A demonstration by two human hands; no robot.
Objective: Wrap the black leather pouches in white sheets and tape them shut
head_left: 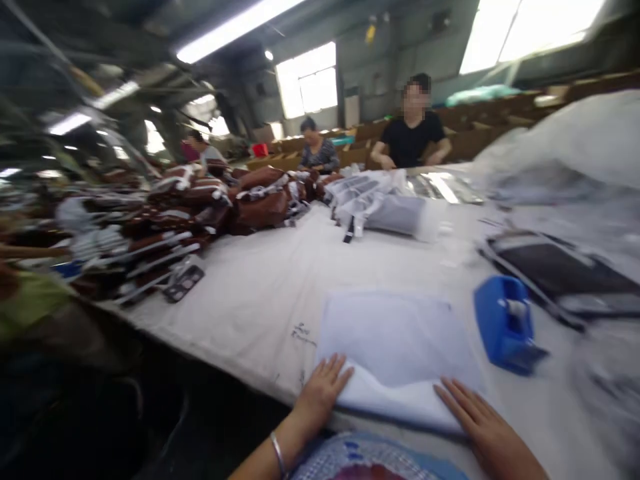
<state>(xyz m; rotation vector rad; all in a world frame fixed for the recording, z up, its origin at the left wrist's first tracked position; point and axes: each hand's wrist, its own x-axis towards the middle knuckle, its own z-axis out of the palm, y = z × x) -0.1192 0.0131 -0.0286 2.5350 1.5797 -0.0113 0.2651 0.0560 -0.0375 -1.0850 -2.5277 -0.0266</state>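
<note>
A pale, bluish-white rectangular sheet or bag [395, 333] lies flat at the table's near edge, its near side folded over in a strip. My left hand [323, 390] rests flat on the left end of that fold, fingers stretched out, a bangle on the wrist. On the right end, my right hand [475, 413] lies with its fingers extended over the fold. Neither hand grips anything. Whether the pale piece is cloth or film I cannot tell, as the picture is blurred. To its right stands a blue tape dispenser [503, 323].
Brown goods with white strips [260, 200] are heaped at the left. Clear-wrapped pieces [385, 207] lie farther back on the white-covered table [250, 287]. A dark flat bag [550, 267] and a plastic pile [580, 147] are at right. Several people work around the table.
</note>
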